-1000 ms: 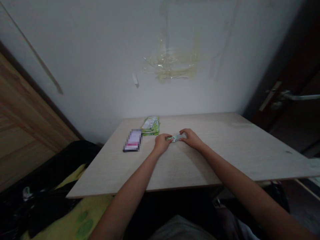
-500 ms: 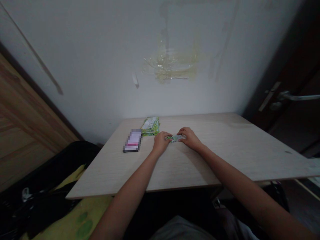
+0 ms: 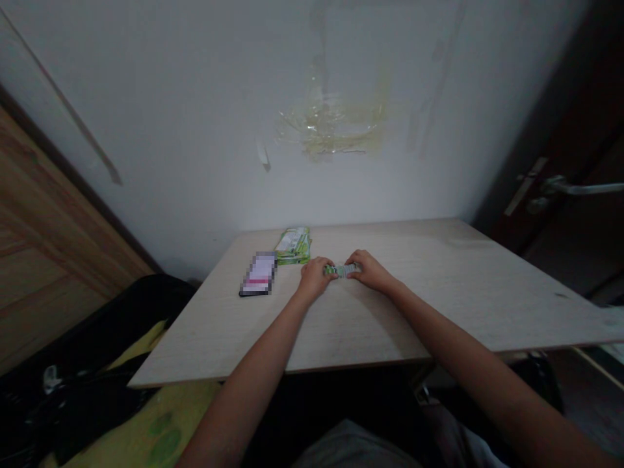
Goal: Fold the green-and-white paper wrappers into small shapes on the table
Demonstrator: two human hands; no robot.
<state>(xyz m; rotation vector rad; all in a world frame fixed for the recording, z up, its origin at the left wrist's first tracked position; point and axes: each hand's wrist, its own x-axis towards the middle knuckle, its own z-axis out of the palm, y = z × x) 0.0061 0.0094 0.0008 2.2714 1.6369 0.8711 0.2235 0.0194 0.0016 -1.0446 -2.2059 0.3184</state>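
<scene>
A small green and white packet [image 3: 340, 271] is held between my two hands, low over the table or resting on it; I cannot tell which. My left hand [image 3: 315, 277] pinches its left end between thumb and fingers. At the other end, my right hand [image 3: 369, 270] grips the packet the same way. The fingers hide both ends, and the print is too small to read. Behind my left hand lies a stack of green and white packets [image 3: 294, 246]. A phone [image 3: 259, 274] with a blurred-out screen lies left of that hand.
The pale wooden table [image 3: 390, 331] stands against a white wall [image 3: 195, 130] with peeling clear tape [image 3: 336, 127]. To the right is a dark door with a metal handle [image 3: 589, 189]. Yellow cloth [image 3: 166, 422] and a black bag [image 3: 112, 331] lie below the table's left side.
The packet looks straighter and flatter between my hands, with more of its green left part showing. My fingers have shifted slightly; the stack and phone have stayed put.
</scene>
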